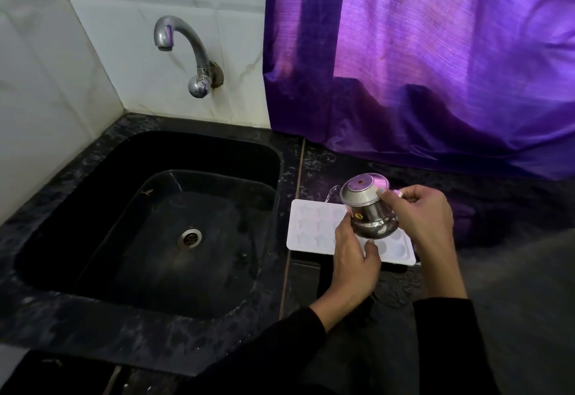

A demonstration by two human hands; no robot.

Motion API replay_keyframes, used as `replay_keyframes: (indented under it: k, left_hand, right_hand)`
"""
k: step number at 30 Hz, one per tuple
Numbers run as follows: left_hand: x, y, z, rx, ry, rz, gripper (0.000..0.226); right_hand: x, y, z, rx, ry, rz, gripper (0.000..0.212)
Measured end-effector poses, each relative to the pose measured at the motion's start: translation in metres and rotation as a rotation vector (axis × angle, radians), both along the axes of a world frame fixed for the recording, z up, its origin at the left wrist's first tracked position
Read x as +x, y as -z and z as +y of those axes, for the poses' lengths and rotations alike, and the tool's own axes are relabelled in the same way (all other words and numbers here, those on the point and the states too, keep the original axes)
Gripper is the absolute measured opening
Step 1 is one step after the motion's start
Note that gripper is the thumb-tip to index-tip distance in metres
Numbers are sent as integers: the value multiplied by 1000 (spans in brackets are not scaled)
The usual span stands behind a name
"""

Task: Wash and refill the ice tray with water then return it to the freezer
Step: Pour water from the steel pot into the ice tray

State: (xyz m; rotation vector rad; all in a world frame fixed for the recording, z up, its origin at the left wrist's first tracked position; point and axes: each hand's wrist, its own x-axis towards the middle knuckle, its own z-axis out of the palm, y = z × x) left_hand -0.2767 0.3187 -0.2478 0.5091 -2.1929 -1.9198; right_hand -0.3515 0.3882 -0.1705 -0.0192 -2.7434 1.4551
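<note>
A white ice tray with star and round moulds lies flat on the dark counter, just right of the sink. Above it I hold a small steel pot tipped over toward the far left. A thin stream of water falls from its rim onto the tray's far edge. My left hand grips the pot's lower side from below. My right hand grips its upper right side, the thumb on the base. Both hands cover the tray's right half.
A black sink with a steel drain lies to the left. A steel tap sticks out of the white tiled wall above it. A purple curtain hangs over the back of the dark counter.
</note>
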Motion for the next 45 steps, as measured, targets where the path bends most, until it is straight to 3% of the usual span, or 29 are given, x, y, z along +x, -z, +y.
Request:
replay_keyframes:
  k: [16,27,45]
  left_hand:
    - [0,0,-2,17,25,-15,62]
    - [3,-7,-4,-22,-31,45,69]
    - [8,-5,-16,33,-71,20,64]
  right_hand:
    - [2,-1,0,22,30,-6,25]
    - [0,1,-1,-176,31,-74,27]
    - [3,1,-26,57,-91,22,28]
